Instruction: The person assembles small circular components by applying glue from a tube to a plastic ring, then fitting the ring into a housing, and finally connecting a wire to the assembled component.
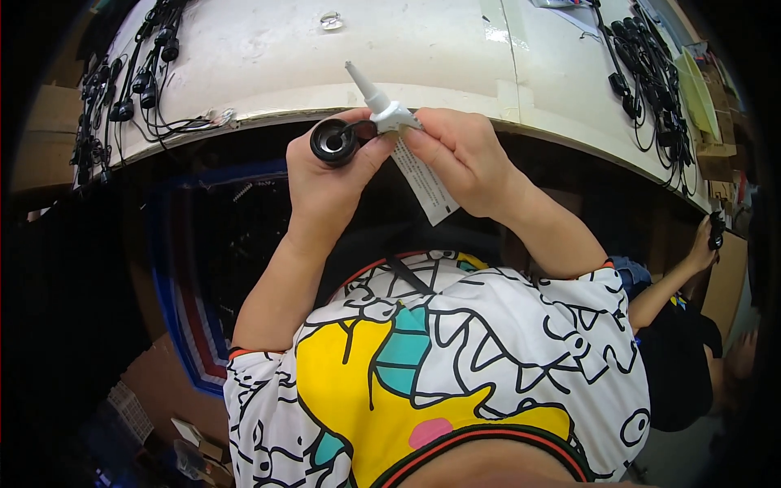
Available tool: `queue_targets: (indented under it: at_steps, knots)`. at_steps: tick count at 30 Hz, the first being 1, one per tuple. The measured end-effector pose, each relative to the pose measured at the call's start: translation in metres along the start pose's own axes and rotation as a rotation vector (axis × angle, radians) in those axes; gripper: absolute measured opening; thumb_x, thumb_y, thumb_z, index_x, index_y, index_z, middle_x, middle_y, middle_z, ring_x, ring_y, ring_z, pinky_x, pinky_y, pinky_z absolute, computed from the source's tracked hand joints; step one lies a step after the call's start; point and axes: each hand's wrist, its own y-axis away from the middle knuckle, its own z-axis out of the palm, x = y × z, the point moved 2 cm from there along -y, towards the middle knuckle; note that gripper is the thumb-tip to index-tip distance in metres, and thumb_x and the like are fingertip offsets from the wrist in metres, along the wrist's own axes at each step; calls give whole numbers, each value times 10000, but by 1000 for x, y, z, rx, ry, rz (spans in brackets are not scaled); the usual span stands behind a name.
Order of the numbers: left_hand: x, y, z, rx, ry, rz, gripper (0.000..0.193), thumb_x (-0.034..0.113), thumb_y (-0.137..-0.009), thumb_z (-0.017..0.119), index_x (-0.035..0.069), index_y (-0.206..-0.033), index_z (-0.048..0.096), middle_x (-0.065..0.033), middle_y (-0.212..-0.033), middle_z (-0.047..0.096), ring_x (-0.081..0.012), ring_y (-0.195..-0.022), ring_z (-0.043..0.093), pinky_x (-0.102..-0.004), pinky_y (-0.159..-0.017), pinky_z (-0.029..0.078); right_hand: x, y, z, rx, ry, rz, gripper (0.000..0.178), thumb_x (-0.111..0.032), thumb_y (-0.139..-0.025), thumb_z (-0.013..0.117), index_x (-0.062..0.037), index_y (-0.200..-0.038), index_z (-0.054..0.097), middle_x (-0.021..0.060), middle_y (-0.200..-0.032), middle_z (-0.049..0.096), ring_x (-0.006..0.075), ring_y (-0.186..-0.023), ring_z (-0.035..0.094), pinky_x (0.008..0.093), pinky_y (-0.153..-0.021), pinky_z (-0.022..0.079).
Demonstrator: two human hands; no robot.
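Observation:
My left hand [321,187] is closed around a black round socket-like part [333,142], its hollow open end facing up. A short piece of black cable [363,128] runs from it toward the fingers. In my right hand [468,159], pinched between thumb and fingers, is a white squeeze tube [423,180] with a long tapered nozzle [368,88]. The nozzle points up and to the left over the table's near edge, while the flat printed end hangs down. Both hands meet at the tube's neck, so part of the cable is hidden.
Bundles of black cables with sockets lie on the white table [407,41]: one bundle [146,77] at left, another [651,81] at right. A small clear piece [331,21] sits far back. Another person's hand [701,248] holds a black part at right. A blue-edged bag [183,325] stands below left.

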Motion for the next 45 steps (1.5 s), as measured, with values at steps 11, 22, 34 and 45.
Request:
queue_targets:
  at_steps: [11,22,34,45]
  knots:
    - [-6,-6,-1,-89,-45,-64,225,26,-732,655,-35,-942,598,-50,-801,632,-80,-728,571,-206,-666,465,9,-2,7,140,-100,48,214,-225,-830,549,-41,-719,552,105,-604,547,242,-511,534,293,-472,418]
    - [6,7,-6,-131,-198,-10,232,25,-715,663,-23,-934,608,-83,-801,643,-106,-716,598,-216,-661,478,3,6,15,219,85,-218,216,-237,-781,613,-59,-675,548,76,-555,509,224,-455,513,294,-418,389]
    - [2,12,-4,-150,-167,23,174,70,-733,668,-15,-870,603,-53,-722,614,-86,-662,575,-207,-614,467,6,9,20,231,-30,-271,232,-198,-798,596,-41,-637,540,84,-544,483,211,-428,465,281,-395,338]
    - [-3,11,-1,-178,-159,-11,182,121,-748,660,-19,-846,599,-46,-671,604,-80,-614,555,-199,-567,442,9,9,20,195,-132,-231,227,-158,-803,584,-28,-625,531,91,-536,482,195,-419,450,266,-396,331]
